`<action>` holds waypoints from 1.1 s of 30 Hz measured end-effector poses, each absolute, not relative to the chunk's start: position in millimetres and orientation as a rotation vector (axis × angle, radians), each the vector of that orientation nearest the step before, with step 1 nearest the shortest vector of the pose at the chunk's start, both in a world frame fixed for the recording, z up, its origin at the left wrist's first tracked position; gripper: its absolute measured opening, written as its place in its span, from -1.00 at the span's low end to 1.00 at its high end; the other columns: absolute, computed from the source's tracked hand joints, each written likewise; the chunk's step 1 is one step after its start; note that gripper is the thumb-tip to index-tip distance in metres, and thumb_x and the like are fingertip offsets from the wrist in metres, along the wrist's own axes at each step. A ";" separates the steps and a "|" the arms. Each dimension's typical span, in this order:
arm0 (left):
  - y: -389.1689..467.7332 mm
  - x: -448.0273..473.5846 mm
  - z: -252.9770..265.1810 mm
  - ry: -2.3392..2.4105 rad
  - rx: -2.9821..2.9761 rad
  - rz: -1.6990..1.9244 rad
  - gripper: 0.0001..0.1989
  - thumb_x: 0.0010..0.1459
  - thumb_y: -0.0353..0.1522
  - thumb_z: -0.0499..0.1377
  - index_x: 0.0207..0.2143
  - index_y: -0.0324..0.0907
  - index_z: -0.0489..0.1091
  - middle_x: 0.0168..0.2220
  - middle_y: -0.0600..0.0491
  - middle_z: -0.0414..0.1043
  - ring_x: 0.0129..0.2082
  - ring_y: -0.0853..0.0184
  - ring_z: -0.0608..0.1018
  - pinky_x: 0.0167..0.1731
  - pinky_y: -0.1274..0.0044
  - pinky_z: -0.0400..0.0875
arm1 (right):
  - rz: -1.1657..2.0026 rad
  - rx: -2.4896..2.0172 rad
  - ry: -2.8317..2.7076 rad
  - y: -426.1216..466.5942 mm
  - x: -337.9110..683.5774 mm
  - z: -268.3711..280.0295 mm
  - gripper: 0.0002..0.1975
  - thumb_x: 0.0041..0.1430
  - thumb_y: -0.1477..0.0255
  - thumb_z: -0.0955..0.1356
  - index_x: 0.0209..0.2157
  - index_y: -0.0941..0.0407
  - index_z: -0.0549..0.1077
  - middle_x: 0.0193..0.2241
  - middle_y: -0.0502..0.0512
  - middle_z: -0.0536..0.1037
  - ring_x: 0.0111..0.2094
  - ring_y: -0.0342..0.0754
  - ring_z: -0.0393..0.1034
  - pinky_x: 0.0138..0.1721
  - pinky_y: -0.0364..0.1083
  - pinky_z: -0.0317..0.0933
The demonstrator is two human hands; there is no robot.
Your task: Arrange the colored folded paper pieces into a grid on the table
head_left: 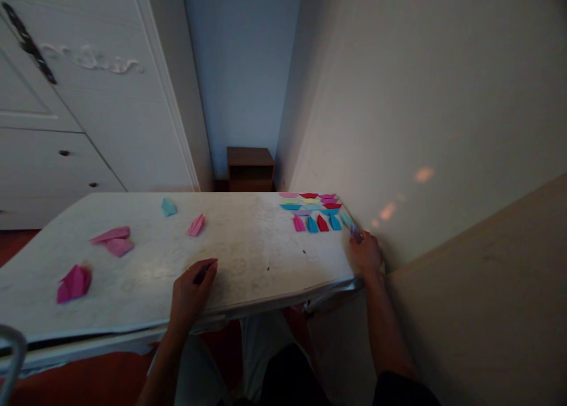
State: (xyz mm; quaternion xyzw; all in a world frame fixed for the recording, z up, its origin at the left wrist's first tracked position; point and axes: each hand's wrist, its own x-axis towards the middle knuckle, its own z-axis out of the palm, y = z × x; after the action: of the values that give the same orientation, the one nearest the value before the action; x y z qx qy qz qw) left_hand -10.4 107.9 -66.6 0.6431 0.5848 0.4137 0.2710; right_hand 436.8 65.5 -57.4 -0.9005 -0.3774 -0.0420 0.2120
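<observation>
Pinching a small purple folded piece (355,234) between thumb and fingers, my right hand (367,253) is at the right edge of the table (248,240), close to the wall (443,98). The piece sits just beyond my fingertips, next to a pale teal piece (346,219); whether the two touch, I can't tell. That one ends a front row with a pink piece (299,223), a red piece (323,223) and two blue ones, and flat, bright strips (310,200) lie behind them.

The purple piece looks like paper, so I judge it nearly weightless, dry rather than slippery, stiff along its creases but easy to crush. A light pinch on a thick folded edge should suit it best; squeezing the middle could flatten it.

My left hand (194,288) is near the front edge, fingers curled toward the thumb; I can't tell whether the tips meet or hold anything. Nearest it is a crumpled pink piece (196,225), well apart from the row.
</observation>
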 end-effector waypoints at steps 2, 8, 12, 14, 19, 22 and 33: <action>108.0 -10.8 -66.7 1.578 1.745 1.112 -0.57 0.05 -0.04 0.10 -0.26 -0.19 0.51 -0.32 -0.01 0.56 -0.36 0.26 0.57 -0.31 0.51 0.46 | -0.093 -2.562 -1.028 67.0 438.0 -55.9 -0.59 0.19 0.32 0.26 0.02 0.23 0.39 -0.11 0.31 0.45 -0.15 0.07 0.40 -0.19 -0.07 0.21; 108.5 -12.6 -68.9 1.582 1.790 1.130 -0.56 0.05 -0.04 0.11 -0.26 -0.20 0.51 -0.29 -0.03 0.56 -0.33 0.26 0.58 -0.26 0.51 0.46 | -0.046 -2.655 -1.009 67.7 440.9 -55.1 -0.57 0.22 0.30 0.26 0.06 0.21 0.36 -0.06 0.31 0.43 -0.12 0.06 0.40 -0.15 -0.09 0.21; 109.1 -12.3 -70.2 1.594 1.805 1.132 -0.56 0.06 -0.04 0.10 -0.27 -0.20 0.52 -0.29 -0.03 0.56 -0.32 0.25 0.58 -0.24 0.50 0.47 | -0.043 -2.635 -1.028 65.5 441.7 -56.8 -0.56 0.22 0.30 0.25 0.07 0.21 0.36 -0.05 0.31 0.42 -0.12 0.07 0.40 -0.15 -0.09 0.21; 109.3 -11.8 -70.0 1.591 1.813 1.132 -0.56 0.06 -0.04 0.10 -0.28 -0.20 0.52 -0.29 -0.03 0.56 -0.32 0.25 0.58 -0.22 0.49 0.46 | -0.053 -2.627 -1.032 63.9 442.0 -58.8 -0.56 0.22 0.30 0.25 0.08 0.20 0.36 -0.05 0.30 0.42 -0.12 0.07 0.39 -0.15 -0.09 0.21; 109.1 -11.5 -69.3 1.583 1.809 1.139 -0.56 0.06 -0.05 0.10 -0.27 -0.21 0.51 -0.30 -0.03 0.56 -0.33 0.25 0.58 -0.25 0.49 0.47 | -0.095 -2.603 -1.034 59.1 443.9 -65.2 -0.56 0.22 0.29 0.24 0.08 0.19 0.36 -0.04 0.31 0.41 -0.14 0.05 0.40 -0.15 -0.09 0.21; 108.7 -12.4 -70.2 1.582 1.798 1.131 -0.56 0.06 -0.05 0.11 -0.27 -0.21 0.51 -0.31 -0.03 0.56 -0.34 0.25 0.57 -0.26 0.50 0.47 | -0.097 -2.580 -1.047 56.7 445.9 -67.6 -0.56 0.22 0.30 0.24 0.07 0.20 0.37 -0.06 0.31 0.41 -0.16 0.04 0.40 -0.15 -0.09 0.21; 109.6 -12.3 -74.1 1.587 1.814 1.143 -0.57 0.07 -0.05 0.10 -0.26 -0.20 0.51 -0.29 -0.02 0.56 -0.33 0.25 0.58 -0.22 0.48 0.46 | -0.073 -2.594 -1.104 59.2 450.8 -65.4 -0.58 0.22 0.30 0.24 0.04 0.22 0.40 -0.10 0.33 0.42 -0.16 0.05 0.39 -0.17 -0.09 0.21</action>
State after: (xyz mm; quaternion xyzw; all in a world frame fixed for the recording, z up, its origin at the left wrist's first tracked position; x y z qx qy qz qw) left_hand -12.3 109.6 -74.1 0.6610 0.5783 0.4165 0.2349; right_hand 450.8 59.2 -65.4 -0.9080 -0.3863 -0.0257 0.1603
